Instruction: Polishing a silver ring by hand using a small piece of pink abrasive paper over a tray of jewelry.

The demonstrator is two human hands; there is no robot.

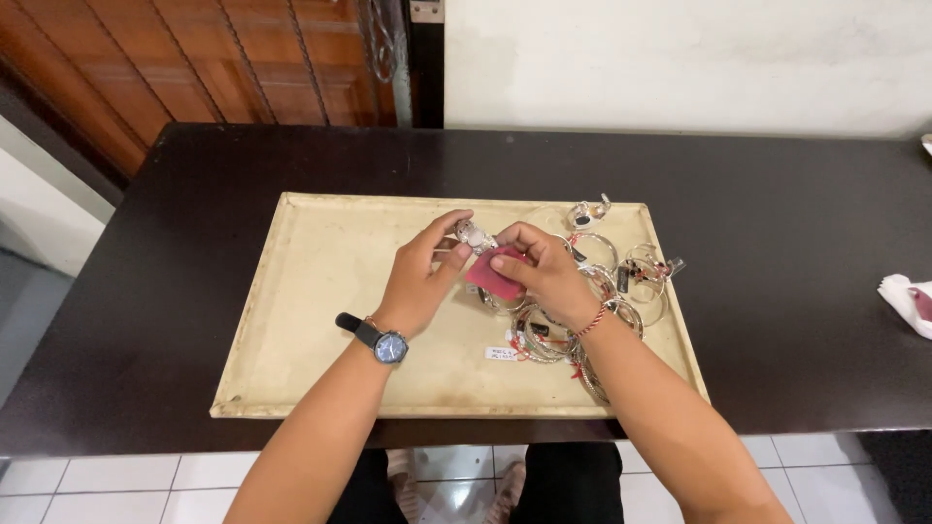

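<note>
— So, what is going on over the tray [320,320]?

— Both hands meet above its middle. The left hand [419,281], the one with the dark wristwatch [381,342], pinches a small silver piece of jewellery [476,236] between thumb and fingertips. The right hand [546,274] is closed on a pink cloth [493,272], pressing it up against that same piece.

— Which step would you call it?

— I judge it a rubbing or polishing stroke, midway: the cloth touches the silver and both hands grip firmly, neither is loose.

— And what does the next move ask for?

— Probably a steady pinch from the left hand while the cloth works round the far side, with the piece turned little by little so it does not slip onto the tray.

— Where are the other pieces?

— A heap of silver bangles [582,311] lies on the right part of the tray, just beside and partly under the right wrist, with small paper tags [502,353] among them. One ring-like item [588,212] sits apart near the far rim. A white bundle [908,303] rests well off on the dark table [146,291].

— Anything unclear?

— Yes. The held piece is tiny and half covered by fingers, so whether it is a ring or a clasp I cannot tell. The right forearm hides some bangles, and the bundle is cut by the frame edge.
</note>
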